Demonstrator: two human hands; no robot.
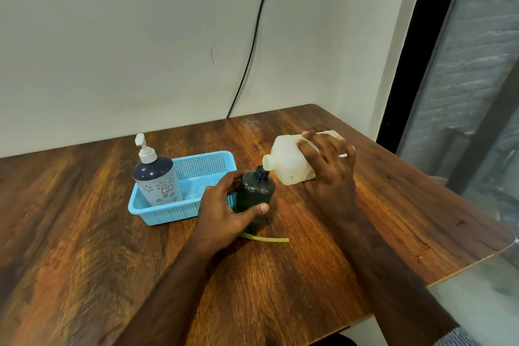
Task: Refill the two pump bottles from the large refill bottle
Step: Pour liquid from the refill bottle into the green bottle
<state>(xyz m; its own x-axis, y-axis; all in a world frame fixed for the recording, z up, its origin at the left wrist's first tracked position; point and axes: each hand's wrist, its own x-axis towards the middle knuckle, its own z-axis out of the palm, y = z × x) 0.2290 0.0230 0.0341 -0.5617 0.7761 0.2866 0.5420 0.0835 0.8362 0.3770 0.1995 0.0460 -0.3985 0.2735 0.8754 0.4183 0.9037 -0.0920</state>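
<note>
Right hand [330, 166] gripping refill [292, 160], tilting spout onto dark bottle [254, 191]; left hand [227, 208] clamping it. Should pour slowly, mouths aligned.

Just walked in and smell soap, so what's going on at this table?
A person is refilling a pump bottle. The right hand tips a large white plastic refill bottle so its spout meets the open neck of a dark green bottle, which the left hand steadies on the wooden table. A yellowish tube lies beside it. A second pump bottle, dark-topped with a white pump, stands in a blue plastic basket.
</note>
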